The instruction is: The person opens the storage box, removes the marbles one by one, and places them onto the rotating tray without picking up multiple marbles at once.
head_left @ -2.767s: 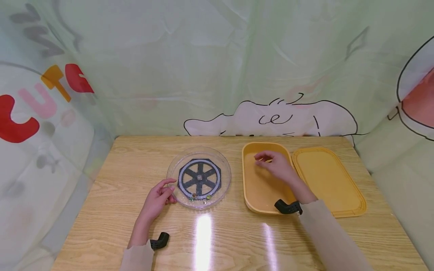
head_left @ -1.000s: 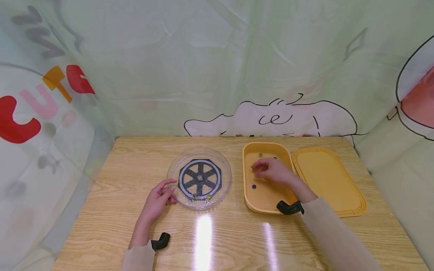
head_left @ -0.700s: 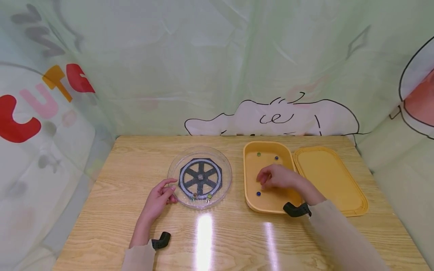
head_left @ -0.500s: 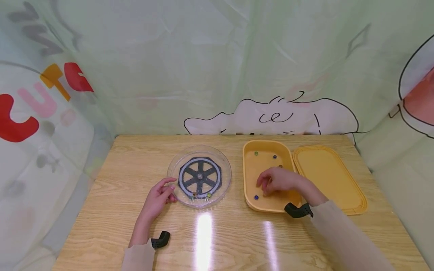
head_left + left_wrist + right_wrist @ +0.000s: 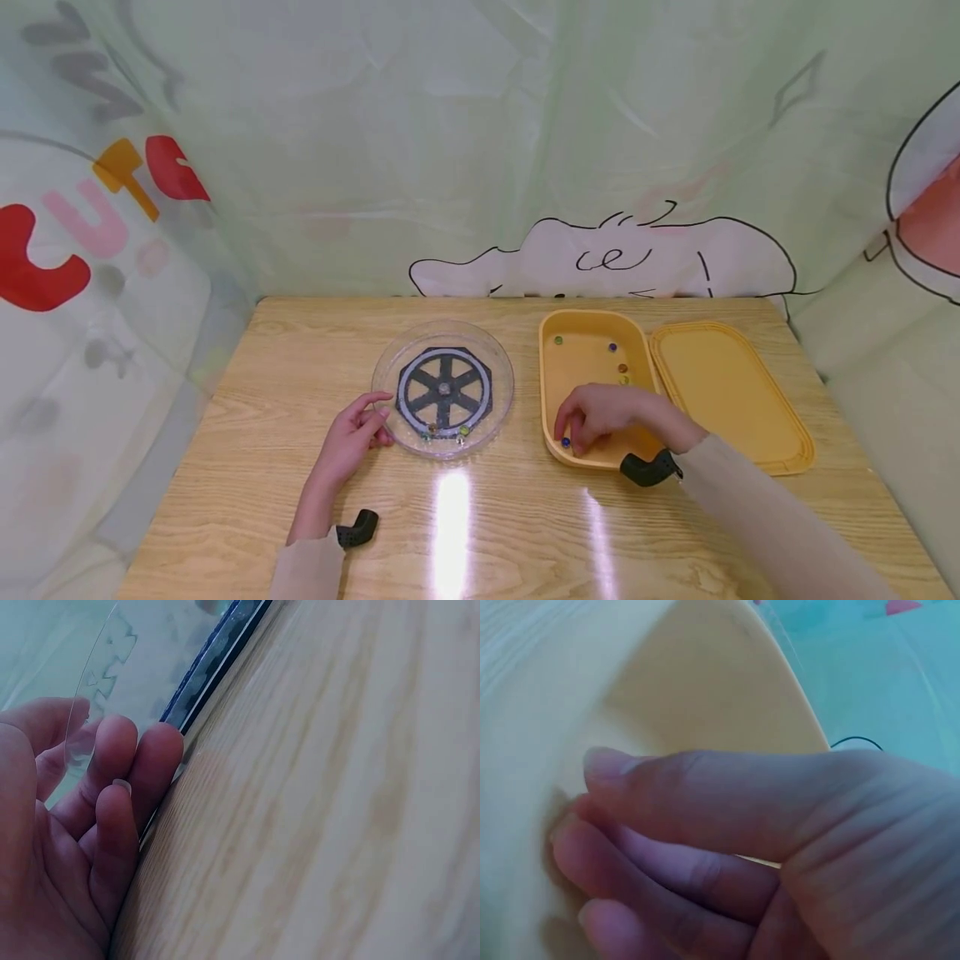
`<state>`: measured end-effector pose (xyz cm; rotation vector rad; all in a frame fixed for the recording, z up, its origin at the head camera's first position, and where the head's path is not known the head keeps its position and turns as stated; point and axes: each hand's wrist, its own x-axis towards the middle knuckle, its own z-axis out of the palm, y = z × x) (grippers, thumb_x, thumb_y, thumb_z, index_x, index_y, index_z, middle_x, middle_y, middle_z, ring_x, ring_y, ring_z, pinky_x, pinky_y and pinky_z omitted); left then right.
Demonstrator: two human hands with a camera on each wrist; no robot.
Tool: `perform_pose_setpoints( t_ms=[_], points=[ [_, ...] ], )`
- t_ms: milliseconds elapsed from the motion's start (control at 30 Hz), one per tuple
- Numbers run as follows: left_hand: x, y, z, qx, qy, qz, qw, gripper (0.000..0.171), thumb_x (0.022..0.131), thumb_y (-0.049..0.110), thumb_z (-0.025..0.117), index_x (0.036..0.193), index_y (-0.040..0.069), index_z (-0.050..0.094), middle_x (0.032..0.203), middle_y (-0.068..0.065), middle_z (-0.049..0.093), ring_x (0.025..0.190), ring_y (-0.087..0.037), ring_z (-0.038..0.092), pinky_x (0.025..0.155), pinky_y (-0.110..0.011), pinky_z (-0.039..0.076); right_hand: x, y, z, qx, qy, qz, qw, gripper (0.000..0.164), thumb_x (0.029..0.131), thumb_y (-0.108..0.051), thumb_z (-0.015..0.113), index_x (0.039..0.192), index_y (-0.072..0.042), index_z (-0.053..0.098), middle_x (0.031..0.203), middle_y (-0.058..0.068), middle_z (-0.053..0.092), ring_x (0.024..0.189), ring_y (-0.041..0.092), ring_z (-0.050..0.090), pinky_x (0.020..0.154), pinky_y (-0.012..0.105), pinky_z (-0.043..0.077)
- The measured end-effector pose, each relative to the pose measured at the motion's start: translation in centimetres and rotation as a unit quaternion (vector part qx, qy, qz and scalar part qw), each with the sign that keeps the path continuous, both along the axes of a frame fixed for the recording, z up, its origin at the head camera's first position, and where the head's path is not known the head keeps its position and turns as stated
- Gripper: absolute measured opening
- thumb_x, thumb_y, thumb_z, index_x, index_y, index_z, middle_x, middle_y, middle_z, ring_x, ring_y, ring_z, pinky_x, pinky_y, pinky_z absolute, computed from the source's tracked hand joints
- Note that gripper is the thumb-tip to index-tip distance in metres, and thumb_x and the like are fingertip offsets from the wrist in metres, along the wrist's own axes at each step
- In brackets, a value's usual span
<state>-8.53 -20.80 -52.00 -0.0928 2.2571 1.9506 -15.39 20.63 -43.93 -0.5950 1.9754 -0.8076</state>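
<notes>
Right now, from the head view, I have the right hand (image 5: 602, 412) down in the yellow bin (image 5: 558, 385), bent thumb and index finger either side of a blue marble (image 5: 566, 442); four more marbles (image 5: 612, 347) lie beyond its knuckles. The left hand (image 5: 348, 437) curls loosely at the rim of the clear dish (image 5: 503, 375).

On the left wrist, fingers touch the dish edge, low over the tabletop (image 5: 337, 795); I can't tell whether they pinch. I'd press lightly there.

On the right wrist, the marble is hidden, so I can't confirm a pinch; I'd close low and evenly, lest it roll.
</notes>
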Motion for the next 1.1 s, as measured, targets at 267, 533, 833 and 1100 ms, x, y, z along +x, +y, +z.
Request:
perform_pose_setpoints(
  t_ms=[267,533,833,1100],
  points=[
    [-0.1,0.0,0.1,-0.001,0.007,-0.001,1.0000,0.028,0.102,0.017,0.058,0.129,0.013,0.062,0.074,-0.014,0.061,0.070,-0.024,0.065,0.070,-0.034,0.058,0.1,-0.3,-0.6,0.003,0.008,0.005,1.000,0.022,0.080,0.007,0.073,0.095,-0.010,0.071,0.069,0.002,0.065,0.054,0.014,0.051,0.053,0.026,0.045],
    [-0.1,0.0,0.0,-0.006,0.005,-0.001,1.0000,0.026,0.102,0.016,0.058,0.128,0.014,0.062,0.073,-0.013,0.061,0.069,-0.025,0.066,0.069,-0.033,0.058,-0.2,-0.3,-1.2,-0.029,0.068,0.021,0.997,0.014,0.081,0.003,0.073,0.090,-0.007,0.068,0.064,-0.002,0.060,0.057,0.009,0.050,0.056,0.023,0.040],
    [0.1,0.2,0.2,-0.005,-0.003,0.004,1.0000,0.028,0.102,0.015,0.058,0.129,0.010,0.061,0.074,-0.014,0.061,0.068,-0.023,0.064,0.068,-0.032,0.057,-0.3,-0.1,-1.3,-0.016,0.096,0.002,0.995,0.010,0.083,-0.008,0.075,0.086,-0.008,0.065,0.061,-0.003,0.058,0.056,0.010,0.054,0.057,0.023,0.043],
    [0.0,0.3,0.8,-0.001,-0.023,0.006,0.9997,0.031,0.103,0.011,0.055,0.133,0.006,0.059,0.075,-0.012,0.062,0.068,-0.022,0.063,0.069,-0.031,0.057,-0.7,0.1,-0.6,-0.021,0.103,-0.010,0.994,0.007,0.084,-0.004,0.069,0.089,-0.005,0.065,0.066,0.000,0.063,0.059,0.014,0.058,0.058,0.025,0.045]
  ],
)
